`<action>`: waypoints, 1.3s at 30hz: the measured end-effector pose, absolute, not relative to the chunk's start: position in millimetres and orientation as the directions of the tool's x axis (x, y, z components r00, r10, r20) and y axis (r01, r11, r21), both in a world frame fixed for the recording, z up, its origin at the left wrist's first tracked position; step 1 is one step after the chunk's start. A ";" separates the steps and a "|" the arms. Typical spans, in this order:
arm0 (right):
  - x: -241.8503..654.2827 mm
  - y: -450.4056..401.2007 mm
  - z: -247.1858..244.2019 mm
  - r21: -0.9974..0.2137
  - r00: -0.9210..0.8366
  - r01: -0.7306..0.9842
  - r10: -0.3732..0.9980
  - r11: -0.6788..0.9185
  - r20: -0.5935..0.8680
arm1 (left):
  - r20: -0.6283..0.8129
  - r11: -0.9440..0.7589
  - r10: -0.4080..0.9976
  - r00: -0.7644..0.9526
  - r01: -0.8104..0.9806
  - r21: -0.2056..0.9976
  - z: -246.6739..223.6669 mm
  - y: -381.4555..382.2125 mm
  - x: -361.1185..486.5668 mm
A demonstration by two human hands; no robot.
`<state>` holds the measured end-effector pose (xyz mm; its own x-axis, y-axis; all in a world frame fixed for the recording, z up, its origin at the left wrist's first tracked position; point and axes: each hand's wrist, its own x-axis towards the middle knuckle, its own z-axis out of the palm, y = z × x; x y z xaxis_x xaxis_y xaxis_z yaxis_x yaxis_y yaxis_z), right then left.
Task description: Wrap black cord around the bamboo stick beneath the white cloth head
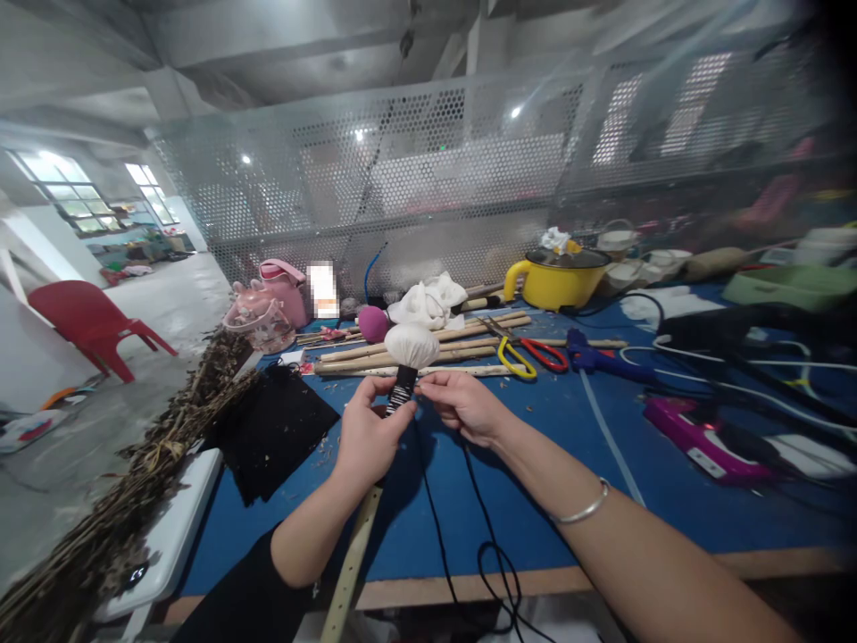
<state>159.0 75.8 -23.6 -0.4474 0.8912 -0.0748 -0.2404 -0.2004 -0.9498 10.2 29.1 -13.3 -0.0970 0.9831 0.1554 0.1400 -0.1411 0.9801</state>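
Observation:
A pale stick [353,563] with small dark spots slants up from the table's front edge. Its upper end carries a round white cloth-covered head [411,344], gathered at the neck. Black cloth wraps the stick below the head, and pale striped windings [400,397] show over it. My left hand [371,433] is closed around this wrapped part. Just right of the neck, my right hand [461,402] pinches a thin black cord [434,500], mostly hidden by the fingertips. The cord runs down over the blue table and loops near its front edge.
Behind my hands lie several pale sticks [461,348], yellow-handled scissors [515,359] and red-handled scissors [545,354]. A yellow pot [566,279] stands farther back. Left are black cloth [274,433] and dried plant stalks [161,446]; right, a blue glue gun [603,357] and purple power strip [703,442].

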 end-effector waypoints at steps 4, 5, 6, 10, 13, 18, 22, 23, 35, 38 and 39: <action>156.4 75.4 -24.6 -0.944 -0.455 -0.252 0.887 -0.212 -0.078 | 0.155 -0.136 0.982 -0.112 0.157 0.978 -12.6 29.1 10.6; 156.1 75.5 -24.5 -0.947 -0.454 -0.251 0.888 -0.203 -0.071 | 0.142 -0.124 0.984 -0.112 0.150 0.981 -12.5 28.9 11.0; 155.9 75.7 -24.3 -0.949 -0.453 -0.252 0.890 -0.191 -0.059 | 0.128 -0.112 0.986 -0.108 0.139 0.984 -12.3 28.6 11.6; 156.5 76.9 -23.6 -0.945 -0.451 -0.285 0.892 -0.164 -0.019 | 0.097 -0.093 0.992 -0.079 0.054 0.994 -11.6 27.7 13.8; 158.1 77.8 -25.2 -0.925 -0.495 -0.317 0.868 -0.211 -0.028 | 0.070 -0.071 0.997 -0.022 -0.071 0.995 -9.8 27.8 14.3; 160.6 78.5 -30.4 -0.883 -0.528 -0.388 0.849 -0.264 -0.022 | -0.114 0.180 0.959 0.261 -0.247 0.952 -6.3 29.1 13.2; 156.1 77.2 -31.3 -0.881 -0.451 -0.400 0.891 -0.252 -0.050 | -0.085 0.087 0.990 0.112 -0.010 0.996 -10.8 27.6 15.5; 153.9 76.2 -31.0 -0.883 -0.442 -0.393 0.895 -0.256 -0.063 | 0.029 -0.030 1.000 0.011 0.120 0.992 -13.0 26.7 16.4; 152.7 69.8 -20.7 -0.950 -0.443 -0.279 0.896 -0.139 -0.001 | 0.210 -0.201 0.977 -0.043 0.159 0.967 -7.7 30.7 10.7; 158.1 69.0 -15.6 -0.956 -0.453 -0.273 0.891 -0.102 0.035 | 0.094 -0.087 0.994 0.057 -0.109 0.990 -1.9 33.0 8.8; 159.2 68.3 -14.5 -0.954 -0.455 -0.286 0.889 -0.090 0.052 | 0.074 -0.059 0.993 0.095 -0.155 0.986 -1.0 33.3 8.5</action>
<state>159.2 68.3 -14.5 -0.4545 0.8892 0.0523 -0.2858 -0.0900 -0.9540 8.5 33.3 -1.0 0.0949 0.9927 0.0743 -0.1551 -0.0590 0.9861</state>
